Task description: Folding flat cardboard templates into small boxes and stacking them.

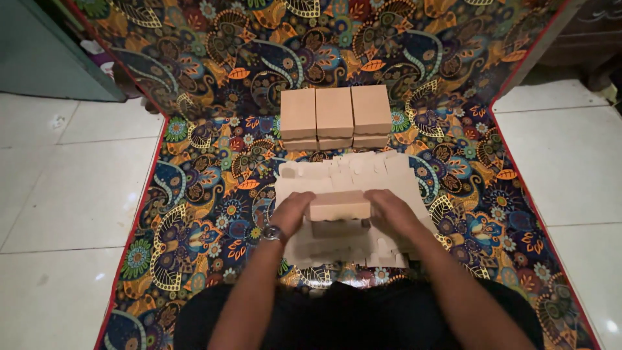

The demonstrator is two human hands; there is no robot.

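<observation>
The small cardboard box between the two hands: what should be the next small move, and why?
Probably carry the small box forward and set it by the finished boxes. Left hand and right hand grip its ends above the flat cardboard blanks, and it looks folded closed like the three stacks ahead on the patterned mat.

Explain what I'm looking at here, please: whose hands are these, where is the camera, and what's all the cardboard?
This is one view from a camera worn on a person's head, looking down. No machine is involved. The left hand, with a wristwatch, and the right hand together grip a small brown cardboard box at its two ends. Under it lies a pile of flat, unfolded box blanks. Farther away stand finished boxes, stacked in a row. Everything rests on a colourful patterned mat spread over a white tiled floor.
</observation>
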